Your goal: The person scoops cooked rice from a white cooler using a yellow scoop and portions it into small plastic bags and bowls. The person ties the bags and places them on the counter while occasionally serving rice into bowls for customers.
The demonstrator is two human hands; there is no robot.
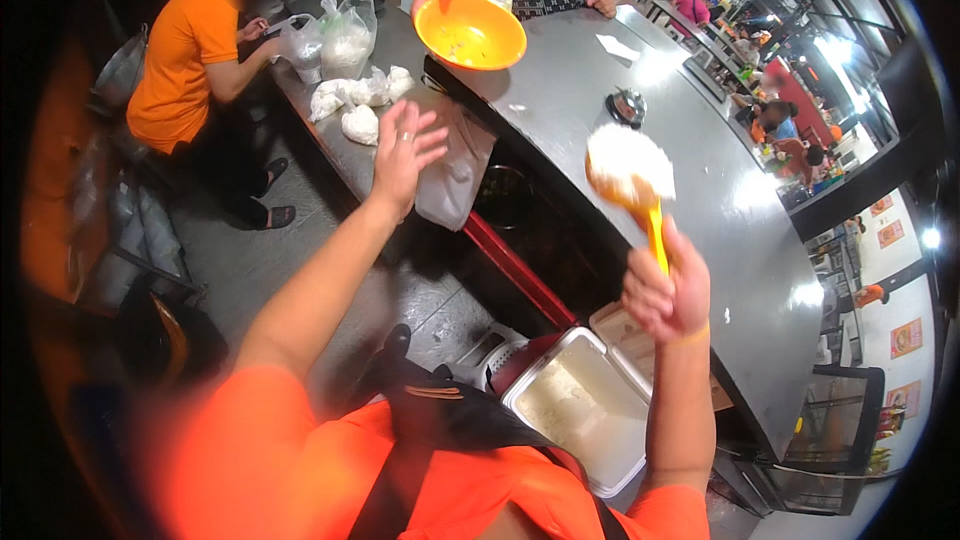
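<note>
My right hand (667, 281) grips the yellow handle of a ladle or scoop (657, 240), which carries a white mound of rice (630, 165) above the grey counter. My left hand (405, 146) is raised with its fingers apart and holds nothing; a ring is on one finger. Beyond it, another person's hand holds an orange plastic bowl (471, 31) tilted over the counter, with small bits inside. Knotted clear bags of a white food (360, 124) lie just left of my left hand. Below my right forearm stands an open white tub (577, 405) with rice in it.
A person in an orange shirt (184, 60) bends at the left counter near larger plastic bags (349, 37). A metal call bell (626, 106) and a white paper (618, 47) lie on the steel counter (750, 255). A red bar (517, 270) spans the dark gap below.
</note>
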